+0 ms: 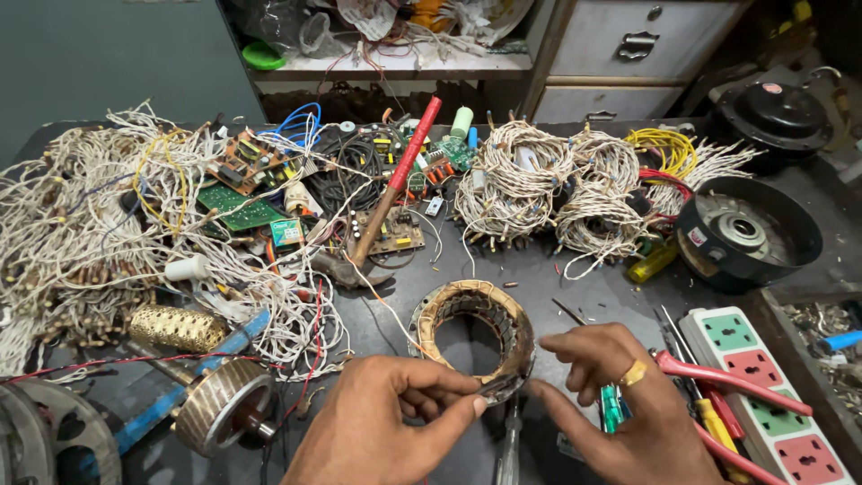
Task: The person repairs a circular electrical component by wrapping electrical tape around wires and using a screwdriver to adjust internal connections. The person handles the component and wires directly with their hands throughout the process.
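A ring-shaped motor stator [474, 328] with tan winding lies flat on the dark worktop [575, 287], and both hands meet at its near rim. The left hand [386, 431] has its grip narrow, thumb and fingertips pinched on the rim's near edge; the right hand [620, 404], wearing a gold ring, touches the same edge with its forefinger, its grip loosely curled and holding nothing I can make out. Beyond the grips, past the stator's far rim, a patch of bare worktop gives a little open room. Left of the left grip sits a rotor [223, 406] on its shaft, close by. Right of the right grip lie red-handled pliers [727, 382] and a power strip [763, 386]. Farther off, a hammer [386, 202] and bundled wire coils [548, 184] crowd the back.
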